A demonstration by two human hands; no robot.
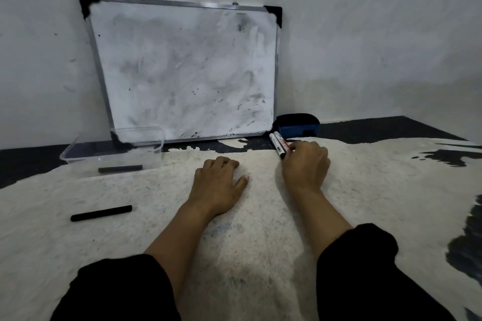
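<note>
A smudged whiteboard [182, 70] with black corner caps leans against the wall. Two white markers [278, 144] lie side by side on the rug just in front of the board's right corner. My right hand [306, 164] has its curled fingers on them, pinching at their near ends. My left hand [219, 182] rests palm down on the rug with fingers bent, holding nothing. A black marker [101, 213] lies loose on the rug at the left. Another dark marker [120, 169] lies inside a clear plastic box [78, 150].
A blue and black board eraser [297, 126] sits on the dark floor by the board's right corner. The cream rug [247, 242] with black patches covers most of the floor. The grey wall [365, 47] stands close behind.
</note>
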